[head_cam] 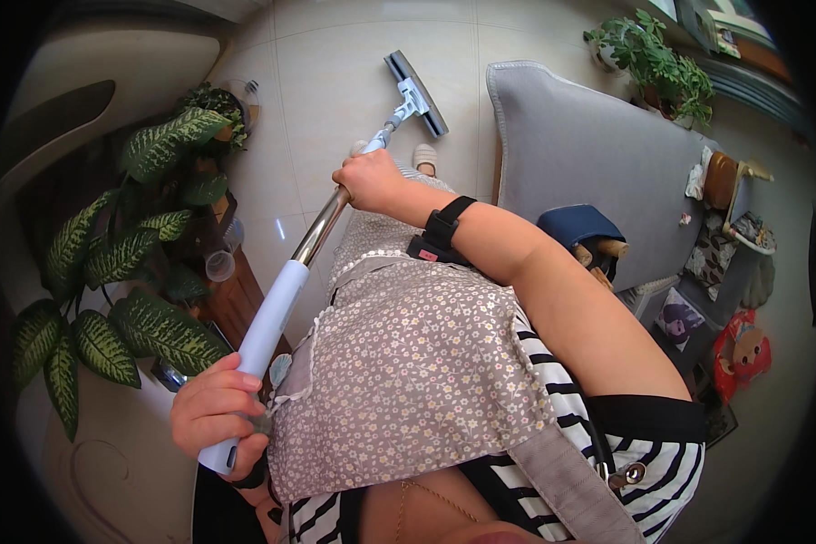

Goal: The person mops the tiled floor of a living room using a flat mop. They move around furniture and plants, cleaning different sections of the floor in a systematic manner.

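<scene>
A mop with a pale blue handle (272, 319) and a steel pole slants across my front, from lower left to upper middle. My left hand (217, 411) is wrapped around the handle's end. Farther down, my right hand (370, 180) grips the pole near its pale blue lower joint. The mop's wide grey and blue head (415, 94) is on the tiled floor (340, 61), just beyond my shoes (425, 158). A flowered apron (415, 353) covers my front, close beside the handle.
Large-leafed potted plants (156, 326) crowd the left, by a wooden cabinet (245, 292) and a clear plastic cup (219, 266). On the right are a grey-covered piece of furniture (585, 156), a blue padded stool (578, 224), cushions (680, 318) and another plant (653, 61).
</scene>
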### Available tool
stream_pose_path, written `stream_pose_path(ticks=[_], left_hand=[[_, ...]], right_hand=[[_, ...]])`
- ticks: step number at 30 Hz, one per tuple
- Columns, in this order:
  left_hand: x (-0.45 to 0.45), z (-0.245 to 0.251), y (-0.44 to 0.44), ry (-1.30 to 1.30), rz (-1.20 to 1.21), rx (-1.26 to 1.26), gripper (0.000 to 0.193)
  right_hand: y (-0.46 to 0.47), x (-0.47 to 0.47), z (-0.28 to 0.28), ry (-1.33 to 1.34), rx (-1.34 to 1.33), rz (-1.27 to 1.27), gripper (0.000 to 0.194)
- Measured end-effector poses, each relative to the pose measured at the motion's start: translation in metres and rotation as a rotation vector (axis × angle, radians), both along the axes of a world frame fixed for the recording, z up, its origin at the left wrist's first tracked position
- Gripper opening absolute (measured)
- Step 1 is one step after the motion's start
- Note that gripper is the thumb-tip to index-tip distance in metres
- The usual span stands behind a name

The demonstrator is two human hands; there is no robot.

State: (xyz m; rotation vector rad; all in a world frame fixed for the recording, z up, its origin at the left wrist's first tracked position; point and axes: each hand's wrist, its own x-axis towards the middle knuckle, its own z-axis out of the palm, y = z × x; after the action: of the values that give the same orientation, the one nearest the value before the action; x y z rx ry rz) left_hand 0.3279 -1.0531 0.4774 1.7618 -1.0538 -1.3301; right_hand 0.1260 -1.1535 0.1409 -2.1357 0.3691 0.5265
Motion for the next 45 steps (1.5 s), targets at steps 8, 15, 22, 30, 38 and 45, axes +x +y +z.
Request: stream_pose_path(ticks=[8,15,22,30,38,45], left_hand=[[-0.036,0.008,0.011,-0.143,0.123,-0.011,0.024],[-0.039,-0.082,-0.019,-0.389,-0.295,-0.331,0.024],[-0.079,-0.144,-0.033,-0.26,-0.49,-0.321,0.029],[0.013,-0.124,0.014,-0.372,-0.086,-0.185,0.024],[0.145,-0.066,0.08,-0.519,0.585,-0.28,0.021],[0.202,0.005,0.028,-0.956,0.42,-0.59,0.027]], right_hand=[[-0.021,0.026,-0.003,-0.17,-0.133,-0.128,0.008],[-0.06,0.043,-0.021,-0.108,0.037,-0.578,0.025],[-0.044,-0.021,0.052,0.292,1.297,-1.247,0.074],[-0.02,-0.2,0.059,0.439,1.055,-1.266,0.07],[0.039,-0.243,0.154,0.042,0.994,-1.081,0.064],[-0.031,-0.16,0.199,-0.232,1.167,-1.289,0.081]])
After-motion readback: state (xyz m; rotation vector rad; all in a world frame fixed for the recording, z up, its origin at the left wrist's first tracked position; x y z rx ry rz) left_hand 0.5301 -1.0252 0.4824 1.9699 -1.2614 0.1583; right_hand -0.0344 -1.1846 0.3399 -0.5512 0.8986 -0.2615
